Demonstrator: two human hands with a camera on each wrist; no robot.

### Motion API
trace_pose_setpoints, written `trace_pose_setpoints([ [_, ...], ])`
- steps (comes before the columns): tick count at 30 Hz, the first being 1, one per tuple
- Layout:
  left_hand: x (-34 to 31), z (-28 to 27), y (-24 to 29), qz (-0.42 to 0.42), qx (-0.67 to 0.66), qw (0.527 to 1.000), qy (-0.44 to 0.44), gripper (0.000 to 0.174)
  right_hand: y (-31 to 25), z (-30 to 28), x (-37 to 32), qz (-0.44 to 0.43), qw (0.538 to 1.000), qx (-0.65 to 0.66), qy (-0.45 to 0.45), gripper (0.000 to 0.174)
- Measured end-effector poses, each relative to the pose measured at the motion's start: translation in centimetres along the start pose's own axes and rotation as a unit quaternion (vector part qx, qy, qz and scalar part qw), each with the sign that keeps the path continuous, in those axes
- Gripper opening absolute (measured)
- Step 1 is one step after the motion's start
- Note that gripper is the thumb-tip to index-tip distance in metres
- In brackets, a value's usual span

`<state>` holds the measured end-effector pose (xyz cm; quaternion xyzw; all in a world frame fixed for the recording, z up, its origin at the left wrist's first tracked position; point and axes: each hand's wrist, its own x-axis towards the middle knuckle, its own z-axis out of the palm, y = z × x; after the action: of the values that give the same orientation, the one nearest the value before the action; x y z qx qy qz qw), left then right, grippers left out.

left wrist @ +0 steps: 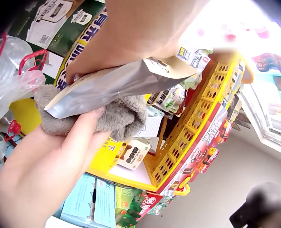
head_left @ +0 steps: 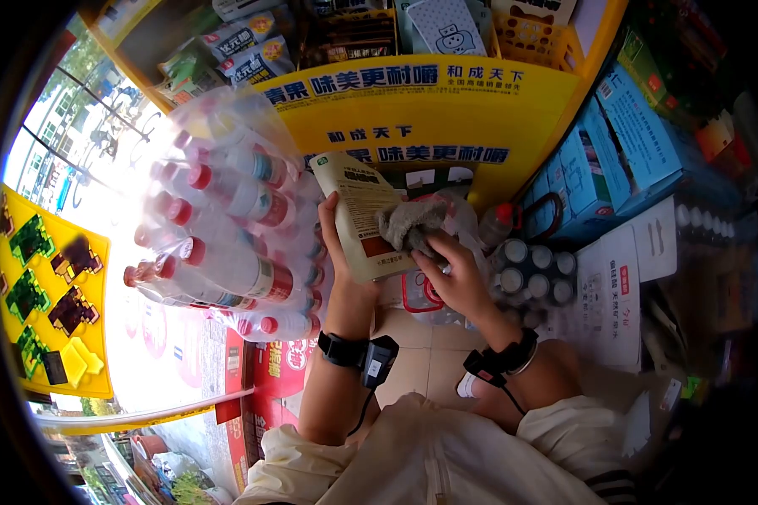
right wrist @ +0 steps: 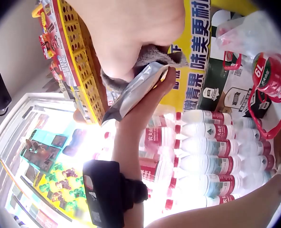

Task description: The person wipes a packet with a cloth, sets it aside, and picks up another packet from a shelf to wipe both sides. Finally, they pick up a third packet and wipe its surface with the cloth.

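Note:
My left hand (head_left: 335,252) grips a flat printed snack pouch (head_left: 358,219) by its left side and lower edge. Cream-coloured with dark print in the head view, the pouch shows a silvery face (left wrist: 107,90) in the left wrist view. A fuzzy grey cloth (head_left: 413,223) is bunched in my right hand (head_left: 456,273), whose fingers pinch it against the pouch's right side. Seen from the right wrist, the cloth (right wrist: 155,54) wraps near the pouch's edge, with the right hand partly covering it. Both hands are raised in front of the body.
Plastic-wrapped water bottles (head_left: 236,202) stand stacked close on the left. Behind is a yellow shelf panel (head_left: 446,109) with snack packs above it. To the right are blue boxes (head_left: 623,143), dark cans (head_left: 535,269) and a white carton (head_left: 606,286). Tiled floor (head_left: 421,345) shows below.

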<state>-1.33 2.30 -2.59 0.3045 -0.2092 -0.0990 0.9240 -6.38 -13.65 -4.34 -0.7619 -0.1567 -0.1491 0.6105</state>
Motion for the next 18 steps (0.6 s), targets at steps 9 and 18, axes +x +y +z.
trace_pose_setpoints([
  [9, 1.5, 1.1, 2.4, -0.039, -0.105, 0.974, 0.196, 0.070, -1.7, -0.1, -0.5, -0.064, 0.995, 0.030, -0.074, 0.020],
  [18, 2.0, 1.9, 3.7, -0.012, -0.062, 0.984, 0.164, 0.069, 2.9, -0.5, -0.3, 0.190, 0.972, 0.140, 0.002, 0.025],
])
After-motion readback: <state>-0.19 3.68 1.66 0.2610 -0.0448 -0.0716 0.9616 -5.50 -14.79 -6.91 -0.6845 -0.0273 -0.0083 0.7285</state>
